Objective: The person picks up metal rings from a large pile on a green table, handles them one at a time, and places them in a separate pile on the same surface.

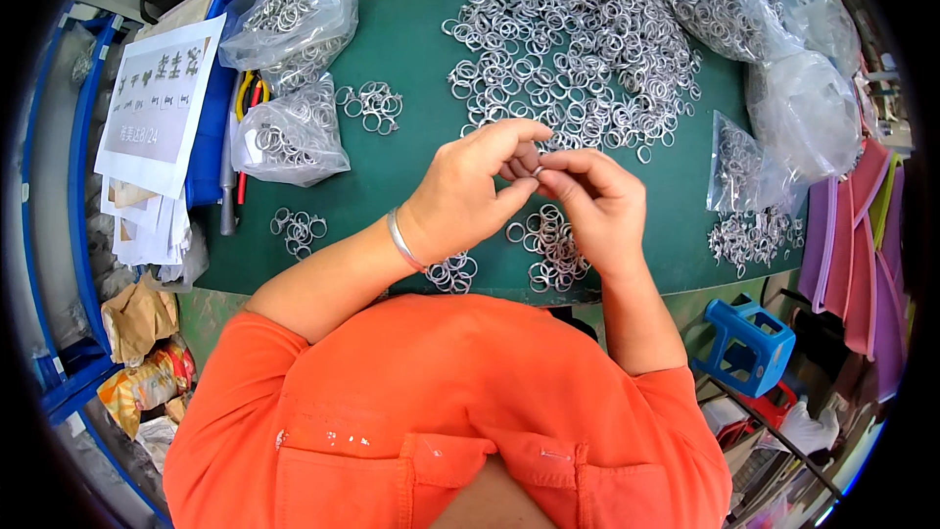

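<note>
My left hand and my right hand meet over the green table, fingertips pinched together on a small metal ring. A silver bangle sits on my left wrist. Below my hands lie small piles of metal rings, and another cluster lies near the table's front edge. A large heap of loose rings spreads across the table beyond my hands.
Clear bags of rings lie at left, more bags at right. Printed paper sheets and pliers sit at the left edge. A blue plastic stool stands at lower right, pink folders further right.
</note>
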Tool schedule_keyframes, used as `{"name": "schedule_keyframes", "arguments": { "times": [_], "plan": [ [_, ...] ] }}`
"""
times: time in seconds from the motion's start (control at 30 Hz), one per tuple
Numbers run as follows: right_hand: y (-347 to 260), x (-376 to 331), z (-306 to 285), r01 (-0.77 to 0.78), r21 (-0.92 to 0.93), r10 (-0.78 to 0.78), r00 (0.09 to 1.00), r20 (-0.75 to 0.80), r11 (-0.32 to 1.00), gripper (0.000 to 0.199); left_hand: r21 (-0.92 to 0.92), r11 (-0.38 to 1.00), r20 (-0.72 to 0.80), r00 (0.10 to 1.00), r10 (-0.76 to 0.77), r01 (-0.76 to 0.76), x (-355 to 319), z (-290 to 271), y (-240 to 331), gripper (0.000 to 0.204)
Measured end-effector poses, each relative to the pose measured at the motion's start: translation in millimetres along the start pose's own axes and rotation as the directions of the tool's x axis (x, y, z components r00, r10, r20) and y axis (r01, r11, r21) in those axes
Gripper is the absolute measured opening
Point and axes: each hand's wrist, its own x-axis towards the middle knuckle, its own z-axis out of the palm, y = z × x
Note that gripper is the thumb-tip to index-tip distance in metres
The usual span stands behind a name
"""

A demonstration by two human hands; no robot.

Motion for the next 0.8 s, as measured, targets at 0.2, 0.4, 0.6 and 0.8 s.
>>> {"name": "schedule_keyframes", "arguments": {
  "times": [0.2,0.4,0.6,0.8],
  "plan": [
    [8,-6,-9,-0.317,0.446,0.313,0.946,0.087,0.837,0.012,-0.025,0.99,0.023,0.99,-0.14,0.141,-12,-17,-13,0.032],
    [2,-24,8,-0.286,0.345,0.269,0.958,0.096,0.894,0.009,-0.024,0.999,0.115,0.993,0.034,-0.032,-21,-12,-2,0.026],
    [5,-34,16,-0.351,0.401,0.308,0.936,0.169,0.846,0.009,-0.085,0.995,0.086,0.995,-0.049,0.056,-41,-14,0,0.03],
    [2,-37,18,-0.351,0.429,0.302,0.936,0.179,0.832,0.011,-0.199,0.976,0.071,0.995,-0.071,0.084,-46,-10,0,0.039]
  ]
}}
